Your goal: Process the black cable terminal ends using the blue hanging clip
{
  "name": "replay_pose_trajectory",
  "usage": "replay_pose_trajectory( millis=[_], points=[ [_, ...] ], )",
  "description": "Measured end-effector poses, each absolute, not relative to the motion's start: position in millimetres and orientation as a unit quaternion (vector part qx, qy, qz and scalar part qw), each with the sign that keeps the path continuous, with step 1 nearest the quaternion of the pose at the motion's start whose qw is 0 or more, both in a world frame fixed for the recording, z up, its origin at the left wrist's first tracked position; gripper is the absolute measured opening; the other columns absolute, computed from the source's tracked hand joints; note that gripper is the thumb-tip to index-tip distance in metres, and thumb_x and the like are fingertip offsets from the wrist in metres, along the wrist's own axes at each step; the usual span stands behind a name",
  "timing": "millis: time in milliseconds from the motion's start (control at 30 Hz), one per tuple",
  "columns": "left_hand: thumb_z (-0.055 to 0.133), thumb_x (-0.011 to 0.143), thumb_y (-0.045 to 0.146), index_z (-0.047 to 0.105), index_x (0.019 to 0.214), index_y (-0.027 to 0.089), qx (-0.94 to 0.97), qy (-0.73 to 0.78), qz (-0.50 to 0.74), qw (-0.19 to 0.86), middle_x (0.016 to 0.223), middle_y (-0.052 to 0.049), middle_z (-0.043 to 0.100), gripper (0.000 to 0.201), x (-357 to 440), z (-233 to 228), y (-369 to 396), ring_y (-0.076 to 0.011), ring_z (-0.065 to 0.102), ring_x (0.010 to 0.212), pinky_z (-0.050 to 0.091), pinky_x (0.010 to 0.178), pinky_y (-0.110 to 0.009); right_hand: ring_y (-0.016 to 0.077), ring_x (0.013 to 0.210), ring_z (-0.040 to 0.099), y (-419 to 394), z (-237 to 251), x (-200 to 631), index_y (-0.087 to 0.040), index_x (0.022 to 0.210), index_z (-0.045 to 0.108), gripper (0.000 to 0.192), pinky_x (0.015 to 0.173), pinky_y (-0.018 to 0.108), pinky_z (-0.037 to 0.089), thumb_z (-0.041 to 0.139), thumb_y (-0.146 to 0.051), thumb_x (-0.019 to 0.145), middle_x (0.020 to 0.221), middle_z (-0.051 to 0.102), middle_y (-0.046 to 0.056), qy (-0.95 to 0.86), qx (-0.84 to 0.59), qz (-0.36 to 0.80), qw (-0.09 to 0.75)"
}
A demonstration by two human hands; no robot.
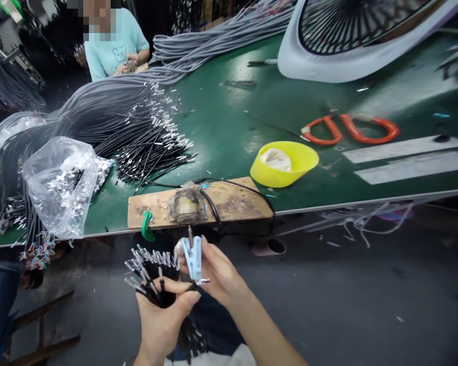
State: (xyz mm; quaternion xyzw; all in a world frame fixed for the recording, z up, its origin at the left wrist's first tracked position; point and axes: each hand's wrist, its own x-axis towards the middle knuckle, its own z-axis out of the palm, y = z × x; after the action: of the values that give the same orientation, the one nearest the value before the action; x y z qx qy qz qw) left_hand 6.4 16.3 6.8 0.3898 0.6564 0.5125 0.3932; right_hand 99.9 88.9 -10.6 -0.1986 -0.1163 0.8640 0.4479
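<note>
Left hand point(164, 315) clamped round black wire bundle point(152, 282), tips toward 11 o'clock. Right hand point(217, 272) pinches white clip point(193, 259), long axis 12–6.

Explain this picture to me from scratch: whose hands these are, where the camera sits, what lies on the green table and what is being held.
The camera sits on a person's head, looking down at their own two bare hands. The left hand grips a bundle of black wires with metal tips. The right hand holds a small white clip-like tool with one wire end in it. On the green table lie a wooden board carrying a metal fixture, a yellow bowl, orange handles, a plastic bag and large heaps of wires. Another person works at the far end.
</note>
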Motion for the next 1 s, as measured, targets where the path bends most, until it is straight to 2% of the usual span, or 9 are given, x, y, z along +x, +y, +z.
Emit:
replay_pose_trajectory(
  millis=[167, 300, 467, 533, 600, 700, 800, 900, 1000],
  points=[
    [0.078, 0.053, 0.031, 0.07, 0.053, 0.02, 0.379, 0.664, 0.496, 0.412, 0.051, -0.004, 0.067, 0.014, -3.6, -2.9, 12.2, -0.0199, 0.061, 0.048, 0.052, 0.051, -0.032, 0.0121, 0.048, 0.047, 83.6, -34.5, 108.0, -0.019, 0.069, 0.068, 0.038, 0.046, 0.024, 0.041, 0.066, -0.057, 0.064, 0.058, 0.059, 0.001, -0.143, -0.218, 0.86, 0.438],
    [0.082, 0.041, 0.036, 0.069, 0.046, 0.02, 0.364, 0.664, 0.477, 0.446, 0.046, -0.004, 0.065, 0.021, -10.7, -13.7, 5.5, -0.02, 0.059, 0.044, 0.051, 0.045, -0.031, 0.0109, 0.049, 0.041, 70.2, -50.3, 122.2, -0.018, 0.071, 0.066, 0.033, 0.046, 0.024, 0.036, 0.068, -0.051, 0.066, 0.058, 0.052, 0.0, -0.212, -0.298, 0.793, 0.488],
    [0.067, 0.068, 0.035, 0.076, 0.085, 0.017, 0.332, 0.687, 0.455, 0.459, 0.038, -0.001, 0.054, 0.027, -3.4, -8.4, -4.3, -0.0112, 0.044, 0.033, 0.04, 0.035, -0.024, 0.0134, 0.058, 0.045, 50.2, -34.7, 129.6, -0.019, 0.065, 0.06, 0.014, 0.053, 0.026, 0.036, 0.064, -0.026, 0.076, 0.061, 0.051, 0.0, -0.463, -0.407, 0.544, 0.569],
    [0.065, 0.07, 0.032, 0.076, 0.086, 0.016, 0.342, 0.684, 0.428, 0.482, 0.034, 0.002, 0.047, 0.025, 0.0, -3.1, -4.3, -0.0089, 0.038, 0.031, 0.035, 0.033, -0.022, 0.0146, 0.06, 0.045, 46.3, -22.2, 126.2, -0.02, 0.067, 0.061, 0.009, 0.055, 0.027, 0.037, 0.063, -0.016, 0.075, 0.06, 0.054, 0.0, -0.577, -0.408, 0.425, 0.566],
    [0.063, 0.07, 0.029, 0.076, 0.072, 0.013, 0.359, 0.677, 0.413, 0.492, 0.035, 0.003, 0.047, 0.02, 2.4, 0.3, -2.8, -0.0082, 0.038, 0.033, 0.034, 0.035, -0.021, 0.0168, 0.065, 0.048, 45.6, -13.0, 121.8, -0.02, 0.074, 0.063, 0.006, 0.059, 0.029, 0.04, 0.063, -0.014, 0.074, 0.066, 0.058, 0.002, -0.661, -0.383, 0.375, 0.525],
    [0.065, 0.067, 0.025, 0.07, 0.055, 0.011, 0.354, 0.68, 0.418, 0.487, 0.043, 0.0, 0.052, 0.019, 4.0, -0.1, -1.0, -0.0093, 0.043, 0.041, 0.038, 0.042, -0.021, 0.0179, 0.069, 0.051, 47.4, -10.0, 117.4, -0.02, 0.077, 0.062, 0.008, 0.061, 0.031, 0.042, 0.057, -0.014, 0.079, 0.071, 0.06, 0.003, -0.701, -0.35, 0.39, 0.484],
    [0.068, 0.063, 0.025, 0.066, 0.059, 0.011, 0.324, 0.693, 0.44, 0.469, 0.051, 0.001, 0.054, 0.015, 4.0, -4.3, -2.2, -0.0103, 0.045, 0.049, 0.04, 0.049, -0.022, 0.016, 0.061, 0.047, 46.2, -15.4, 114.7, -0.019, 0.064, 0.055, 0.018, 0.058, 0.03, 0.039, 0.052, -0.012, 0.081, 0.061, 0.054, 0.001, -0.678, -0.37, 0.393, 0.498],
    [0.066, 0.067, 0.033, 0.059, 0.057, 0.013, 0.296, 0.689, 0.457, 0.478, 0.047, 0.003, 0.046, 0.023, 4.9, -6.9, -4.9, -0.0084, 0.039, 0.046, 0.036, 0.046, -0.022, 0.0144, 0.056, 0.042, 40.0, -21.5, 109.4, -0.019, 0.059, 0.049, 0.022, 0.055, 0.029, 0.036, 0.051, -0.011, 0.08, 0.056, 0.046, -0.001, -0.625, -0.402, 0.382, 0.55],
    [0.059, 0.071, 0.049, 0.05, 0.055, 0.016, 0.278, 0.663, 0.465, 0.517, 0.044, 0.005, 0.036, 0.038, 8.0, -6.4, -5.6, -0.0069, 0.033, 0.041, 0.031, 0.042, -0.022, 0.0152, 0.06, 0.046, 35.2, -26.8, 104.2, -0.019, 0.064, 0.055, 0.02, 0.055, 0.028, 0.037, 0.05, -0.015, 0.083, 0.06, 0.049, 0.0, -0.564, -0.398, 0.43, 0.582]
  ],
)
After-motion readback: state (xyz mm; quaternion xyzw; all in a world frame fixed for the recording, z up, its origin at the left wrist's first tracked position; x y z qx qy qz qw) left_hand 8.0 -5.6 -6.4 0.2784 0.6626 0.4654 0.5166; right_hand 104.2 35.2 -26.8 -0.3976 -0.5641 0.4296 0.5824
